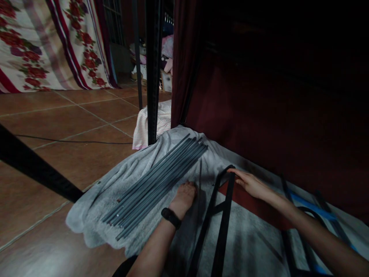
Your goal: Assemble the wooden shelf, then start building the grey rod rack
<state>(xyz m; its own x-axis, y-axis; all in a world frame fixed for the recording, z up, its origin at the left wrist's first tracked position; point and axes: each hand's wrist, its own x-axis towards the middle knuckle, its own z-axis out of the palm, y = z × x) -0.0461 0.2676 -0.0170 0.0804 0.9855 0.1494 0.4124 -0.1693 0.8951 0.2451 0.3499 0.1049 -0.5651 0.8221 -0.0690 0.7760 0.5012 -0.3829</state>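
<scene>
My left hand [186,195], with a dark band [171,218] on the wrist, rests on a grey blanket [138,165]. Its fingers are curled under, and anything inside them is hidden. Just left of it lies a bundle of thin grey metal rods [157,186], side by side and slanting away from me. My right hand [250,184] is closed at the far end of a black metal frame [224,227], fingers over the top and thumb below. Two long bars joined by a short crosspiece make up this frame, whose near end runs out of view.
More black frame pieces [300,246] with blue strips lie on the right. A black upright post [152,73] stands behind the rods, and a dark bar [37,165] slants in from the left. Dark red cloth [245,104] hangs behind. A thin cable [75,141] crosses the tiled floor.
</scene>
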